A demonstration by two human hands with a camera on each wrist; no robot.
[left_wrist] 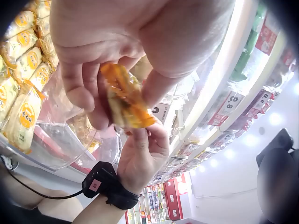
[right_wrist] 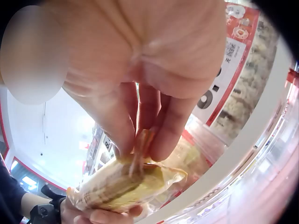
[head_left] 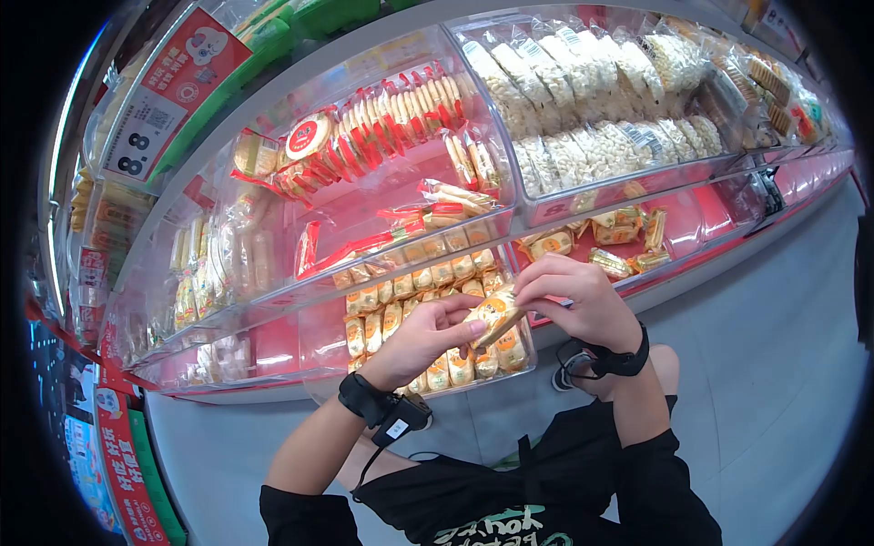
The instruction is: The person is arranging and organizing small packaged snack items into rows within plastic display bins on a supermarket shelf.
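Observation:
A wrapped snack roll (head_left: 494,314), pale with orange print, is held up in front of the lower shelf bin. My left hand (head_left: 430,335) grips it between thumb and fingers at its left end. At the other end, my right hand (head_left: 583,293) pinches the wrapper. The right wrist view shows the thumb and a finger on a raised fold of the clear wrapper (right_wrist: 142,154). In the left wrist view the roll's orange end (left_wrist: 124,98) sits between the left thumb and fingers. Similar wrapped rolls (head_left: 391,318) stand in rows just below the hands.
Above are a shelf of red-wrapped round crackers (head_left: 391,118) and a bin of white puffed-rice packs (head_left: 583,82). Loose golden packets (head_left: 619,227) lie to the right. A clear shelf lip (head_left: 364,264) runs across. Price signs (head_left: 150,118) hang at left. Grey floor (head_left: 746,364) lies below.

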